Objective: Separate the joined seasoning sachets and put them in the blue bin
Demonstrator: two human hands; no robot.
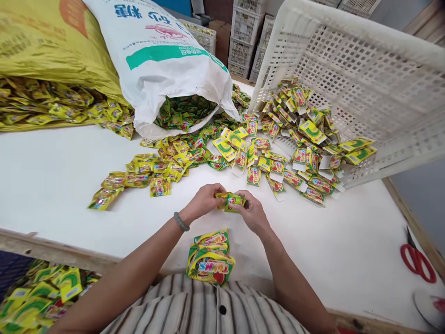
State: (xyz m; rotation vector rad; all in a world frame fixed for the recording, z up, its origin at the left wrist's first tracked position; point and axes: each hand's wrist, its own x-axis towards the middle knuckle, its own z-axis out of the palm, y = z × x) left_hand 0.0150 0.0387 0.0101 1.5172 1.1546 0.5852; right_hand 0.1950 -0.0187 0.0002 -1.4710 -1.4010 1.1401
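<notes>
The green-yellow packet (232, 201) sits pinched between your two hands, your left hand (204, 200) gripping its left end and your right hand (253, 214) clenched on its right end. Just below your fingers, nearer your body, lies a small stack of packets (210, 257). Beyond your fingertips spreads a loose heap of packets (194, 160), then the tipped white crate (365, 74) and the open white sack (167, 60).
</notes>
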